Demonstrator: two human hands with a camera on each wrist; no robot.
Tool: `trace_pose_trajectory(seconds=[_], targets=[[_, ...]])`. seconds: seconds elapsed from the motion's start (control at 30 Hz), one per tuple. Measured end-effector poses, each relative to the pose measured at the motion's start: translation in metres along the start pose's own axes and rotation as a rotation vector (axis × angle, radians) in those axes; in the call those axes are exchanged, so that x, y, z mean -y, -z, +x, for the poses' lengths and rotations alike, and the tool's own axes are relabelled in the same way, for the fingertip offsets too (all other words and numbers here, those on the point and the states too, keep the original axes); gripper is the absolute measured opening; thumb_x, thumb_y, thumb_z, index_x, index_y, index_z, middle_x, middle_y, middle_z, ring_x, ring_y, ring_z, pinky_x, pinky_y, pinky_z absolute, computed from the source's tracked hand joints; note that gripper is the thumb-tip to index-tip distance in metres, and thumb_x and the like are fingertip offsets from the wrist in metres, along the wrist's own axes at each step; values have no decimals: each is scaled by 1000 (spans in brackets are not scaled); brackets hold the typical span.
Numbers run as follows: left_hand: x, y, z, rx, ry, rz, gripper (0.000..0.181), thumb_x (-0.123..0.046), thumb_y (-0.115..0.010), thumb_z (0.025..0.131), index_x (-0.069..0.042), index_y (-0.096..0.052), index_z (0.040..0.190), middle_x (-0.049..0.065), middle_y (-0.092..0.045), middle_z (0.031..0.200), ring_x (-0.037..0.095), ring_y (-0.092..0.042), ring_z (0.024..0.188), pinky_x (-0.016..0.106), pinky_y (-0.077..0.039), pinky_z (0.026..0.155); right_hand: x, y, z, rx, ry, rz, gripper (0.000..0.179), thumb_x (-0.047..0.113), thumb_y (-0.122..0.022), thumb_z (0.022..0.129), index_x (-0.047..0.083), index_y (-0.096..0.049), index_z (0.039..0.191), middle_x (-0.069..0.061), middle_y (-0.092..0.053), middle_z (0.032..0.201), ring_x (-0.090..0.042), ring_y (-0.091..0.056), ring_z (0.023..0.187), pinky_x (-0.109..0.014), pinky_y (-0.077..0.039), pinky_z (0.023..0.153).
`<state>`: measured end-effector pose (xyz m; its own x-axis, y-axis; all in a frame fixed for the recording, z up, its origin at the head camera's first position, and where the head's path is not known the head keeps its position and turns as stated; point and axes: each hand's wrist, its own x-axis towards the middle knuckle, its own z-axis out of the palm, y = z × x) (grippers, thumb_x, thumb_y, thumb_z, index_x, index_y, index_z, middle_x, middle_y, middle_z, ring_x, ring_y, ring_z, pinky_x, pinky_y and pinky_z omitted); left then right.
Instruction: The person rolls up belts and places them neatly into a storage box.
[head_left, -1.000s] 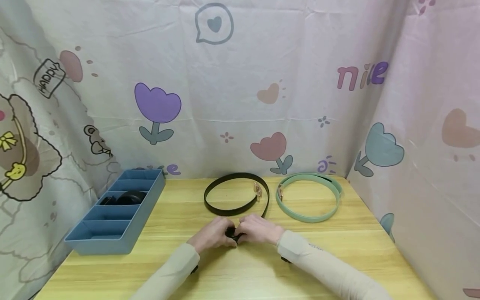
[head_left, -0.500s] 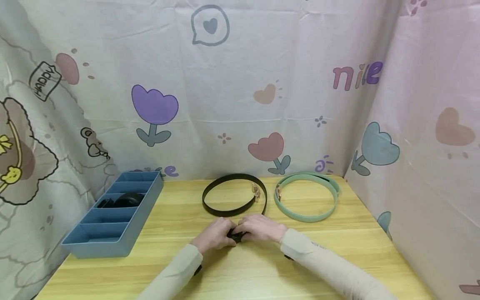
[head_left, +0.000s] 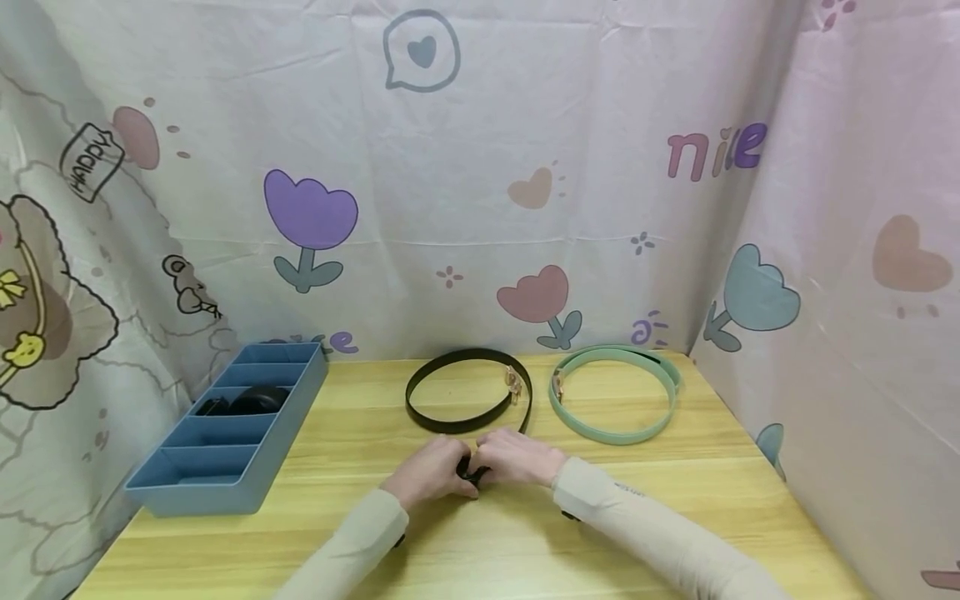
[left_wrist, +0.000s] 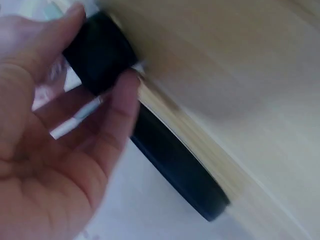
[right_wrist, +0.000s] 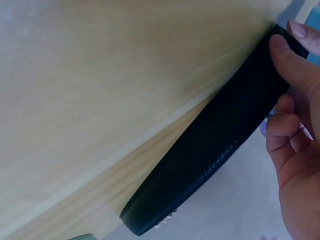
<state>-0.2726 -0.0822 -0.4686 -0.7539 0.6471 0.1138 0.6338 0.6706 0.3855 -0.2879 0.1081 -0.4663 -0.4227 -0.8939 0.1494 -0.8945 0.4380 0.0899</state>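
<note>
In the head view, a black belt [head_left: 442, 426] with a gold-coloured buckle [head_left: 513, 383] lies in a wide loop on the table, its strap running forward to both hands. The left hand [head_left: 426, 473] holds the small rolled end [left_wrist: 100, 52] between thumb and fingers, as the left wrist view shows. Right beside it, the right hand [head_left: 517, 457] pinches the strap [right_wrist: 215, 130] between thumb and fingers near the roll. In the right wrist view the strap stands on edge and curves away from the fingers. The hands partly hide the roll in the head view.
Right of the black belt lies a looped green belt [head_left: 618, 436]. A blue divided tray [head_left: 258, 467] stands at the left, with black coiled items [head_left: 258, 400] in one compartment. Printed curtains [head_left: 450, 167] close off the table's back and sides.
Both hands stay at nearly the same spot with the roll between them, and the fingers shift slightly. The right side of the black loop has drawn in a little. The view has shifted slightly.
</note>
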Motion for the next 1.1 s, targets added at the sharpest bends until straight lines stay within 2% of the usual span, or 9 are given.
trace_pose_trajectory(seconds=[0.17, 0.33, 0.47, 0.57, 0.73, 0.9, 0.97, 1.03, 1.1], targets=[[-7, -3, 1, -30, 31, 62, 27, -28, -89, 69, -17, -64, 70, -11, -57, 64, 0, -44, 56, 18, -40, 54, -1, -2, -3, 0, 16, 62, 7, 31, -75, 84, 31, -74, 91, 18, -63, 79, 3, -47, 71, -9, -35, 63], [-6, 1, 2, 13, -5, 64, 20, -17, -88, 69, -17, -69, 78, -11, -63, 71, 0, -48, 61, 19, -43, 59, -4, -5, -8, 4, 35, 74, 20, 32, -70, 88, 32, -72, 108, 20, -69, 101, 0, -52, 81, -12, -39, 71], [-3, 4, 4, 30, -36, 59, 24, -15, -88, 67, -18, -72, 85, -11, -67, 78, 0, -51, 66, 20, -44, 65, -3, -7, -8, -25, 49, 37, 21, 35, -65, 92, 29, -72, 111, 18, -70, 106, 1, -58, 87, -15, -43, 79], [-3, 5, 2, 13, -13, 48, 24, -18, -89, 66, -18, -71, 82, -11, -66, 76, 0, -50, 65, 20, -43, 64, -2, -9, -7, -34, 41, 25, 20, 35, -64, 92, 28, -73, 109, 18, -71, 102, 0, -57, 84, -14, -43, 75], [-6, 1, -2, -38, 80, 12, 27, -29, -90, 67, -16, -67, 73, -10, -60, 65, 2, -46, 58, 20, -41, 55, 2, -11, -5, -46, 27, 11, 15, 33, -64, 93, 29, -73, 105, 19, -70, 96, -1, -52, 79, -11, -39, 69], [-7, -1, -2, -44, 66, 92, 27, -31, -90, 67, -17, -68, 74, -10, -61, 67, 2, -47, 58, 21, -41, 57, 2, -11, -8, -49, 35, -16, 18, 31, -62, 95, 29, -71, 111, 17, -70, 102, -3, -49, 79, -11, -33, 64], [-6, -1, 0, -18, 38, 118, 24, -29, -89, 68, -18, -70, 79, -11, -63, 71, 2, -48, 60, 21, -42, 59, 1, -11, -11, -42, 24, -8, 23, 32, -64, 94, 28, -70, 116, 16, -69, 108, -4, -54, 85, -13, -40, 69], [-5, -1, 1, 9, 15, 111, 25, -26, -89, 69, -18, -72, 85, -12, -66, 76, 1, -50, 64, 22, -43, 62, -1, -11, -14, -38, 8, 10, 25, 31, -66, 92, 27, -69, 117, 14, -69, 112, -5, -59, 93, -20, -48, 81], [-4, 1, 3, 36, -4, 89, 27, -23, -89, 69, -19, -73, 91, -13, -67, 81, 1, -53, 68, 22, -45, 66, -3, -11, -16, -38, -1, 29, 27, 32, -68, 91, 26, -70, 116, 13, -70, 113, -5, -62, 101, -26, -48, 94]])
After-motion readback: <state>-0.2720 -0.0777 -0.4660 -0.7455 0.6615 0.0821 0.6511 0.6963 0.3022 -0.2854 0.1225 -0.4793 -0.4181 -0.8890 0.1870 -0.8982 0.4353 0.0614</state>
